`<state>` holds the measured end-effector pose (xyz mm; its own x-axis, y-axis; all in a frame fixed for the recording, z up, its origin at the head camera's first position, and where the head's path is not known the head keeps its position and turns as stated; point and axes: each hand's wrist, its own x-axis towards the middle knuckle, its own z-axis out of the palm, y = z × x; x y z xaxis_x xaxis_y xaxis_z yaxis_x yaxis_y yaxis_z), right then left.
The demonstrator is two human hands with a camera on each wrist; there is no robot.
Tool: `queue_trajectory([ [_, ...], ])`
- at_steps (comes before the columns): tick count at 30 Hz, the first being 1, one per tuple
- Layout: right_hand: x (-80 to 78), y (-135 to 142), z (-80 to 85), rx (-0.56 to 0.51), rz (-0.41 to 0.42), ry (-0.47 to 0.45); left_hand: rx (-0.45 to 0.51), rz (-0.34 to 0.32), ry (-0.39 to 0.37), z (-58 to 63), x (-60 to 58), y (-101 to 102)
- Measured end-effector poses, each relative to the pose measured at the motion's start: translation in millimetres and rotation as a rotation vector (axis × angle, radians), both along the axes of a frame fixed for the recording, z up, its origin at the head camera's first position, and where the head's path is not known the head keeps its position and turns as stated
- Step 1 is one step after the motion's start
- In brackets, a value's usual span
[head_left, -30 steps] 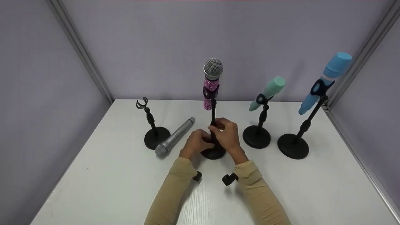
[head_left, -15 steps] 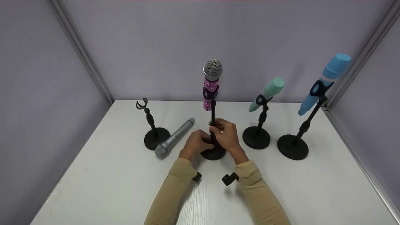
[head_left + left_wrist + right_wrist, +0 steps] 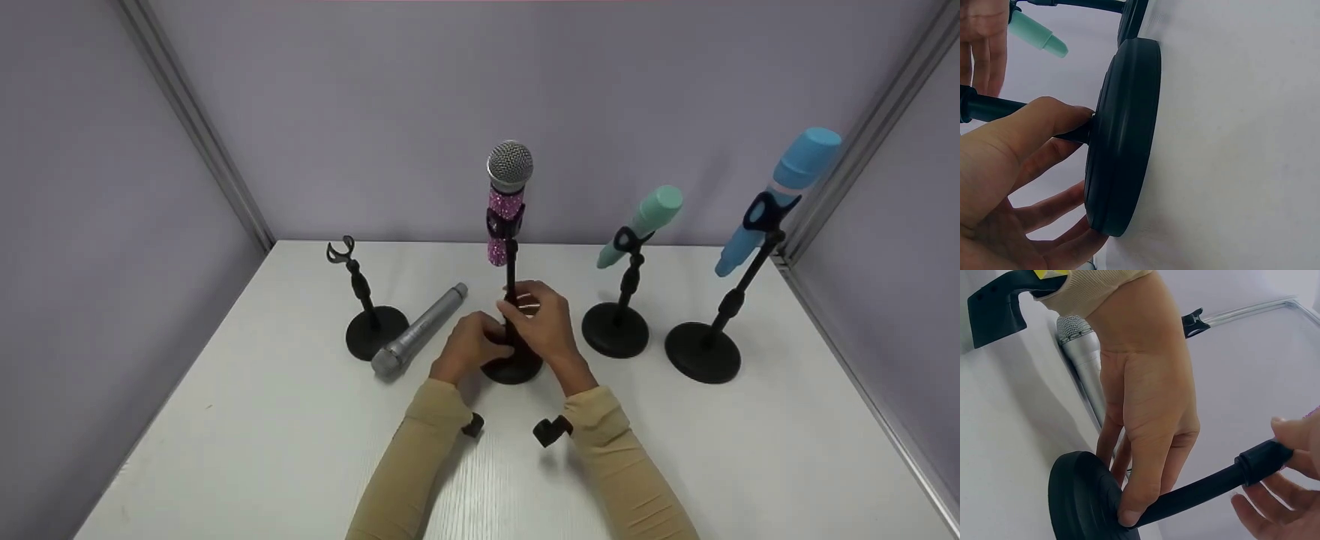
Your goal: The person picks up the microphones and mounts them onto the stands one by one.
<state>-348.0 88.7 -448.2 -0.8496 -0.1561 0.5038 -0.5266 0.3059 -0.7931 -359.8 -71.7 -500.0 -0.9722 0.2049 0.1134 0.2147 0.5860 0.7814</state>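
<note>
A black microphone stand point(image 3: 513, 372) stands upright at mid-table, bearing a pink glittery microphone point(image 3: 506, 201) with a silver mesh head. My left hand point(image 3: 470, 346) grips the foot of its pole; in the left wrist view the thumb lies against the pole just above the round base point(image 3: 1126, 135), with other fingers at the base's edge. Higher up, my right hand point(image 3: 546, 324) holds the pole's collar point(image 3: 1264, 462) between thumb and fingers, as the right wrist view shows. Part of the pole is hidden behind the hands in the head view.
A silver microphone point(image 3: 420, 330) lies left of the hands, beside a shorter stand point(image 3: 375, 332) with a bare clip. To the right, one stand point(image 3: 615, 330) carries a mint-green microphone point(image 3: 654, 211) and another point(image 3: 703, 352) a blue one point(image 3: 801, 165). Grey walls enclose the white table.
The fingers and thumb of my right hand have shifted slightly about the collar. My left hand stays at the pole's foot, and the stands and microphones keep their places.
</note>
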Motion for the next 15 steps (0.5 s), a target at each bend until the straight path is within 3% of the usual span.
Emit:
queue_trajectory([
  [5,-0.8,-1.3,-0.2,-0.009,-0.037,0.054,-0.012,0.006,0.005,-0.3,-0.4,-0.2],
  [15,-1.0,-2.4,0.8,-0.034,-0.011,0.030,-0.024,0.004,0.035,1.6,-0.1,-2.0],
])
